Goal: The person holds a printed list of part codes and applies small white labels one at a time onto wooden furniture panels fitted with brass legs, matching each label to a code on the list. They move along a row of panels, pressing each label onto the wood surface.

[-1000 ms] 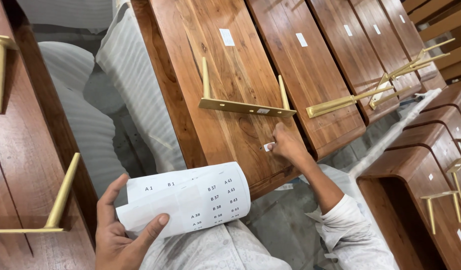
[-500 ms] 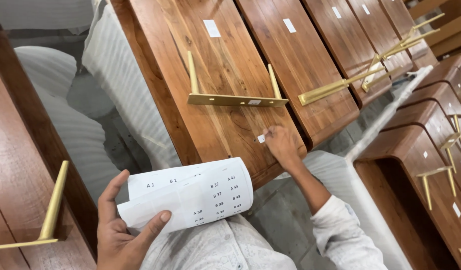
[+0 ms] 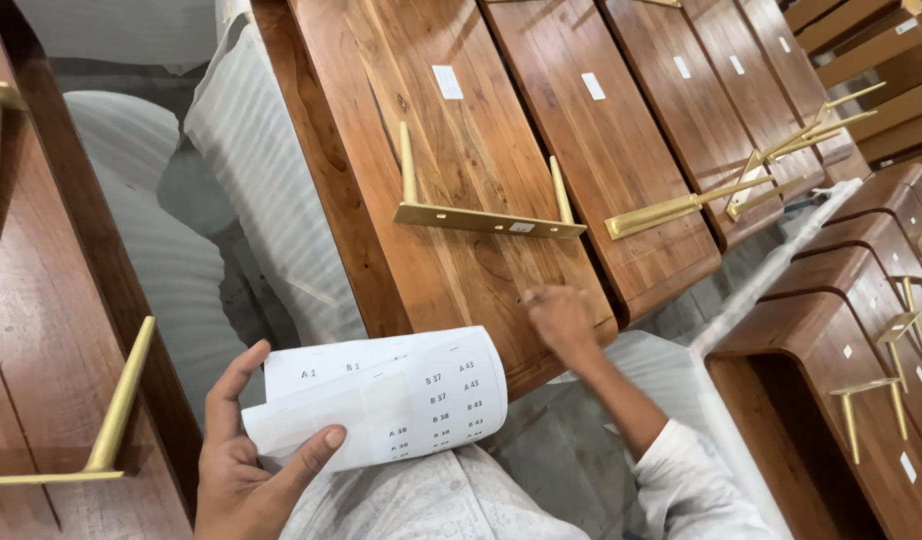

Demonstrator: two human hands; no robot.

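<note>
Gripping a curled label sheet (image 3: 391,395), left hand (image 3: 246,470); right hand (image 3: 561,320) (fingers bunched) on wooden panel (image 3: 461,160).

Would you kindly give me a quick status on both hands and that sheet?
Left hand holds the curled label sheet. Right hand presses on the wooden panel near its lower edge. Brass bracket just above; nothing in the way.

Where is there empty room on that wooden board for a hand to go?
Bare wood lies on the wooden panel between the small white sticker and the brass bracket. Below the bracket it is tighter: the right hand presses there, and the curled label sheet in the left hand overlaps the near edge.
</note>
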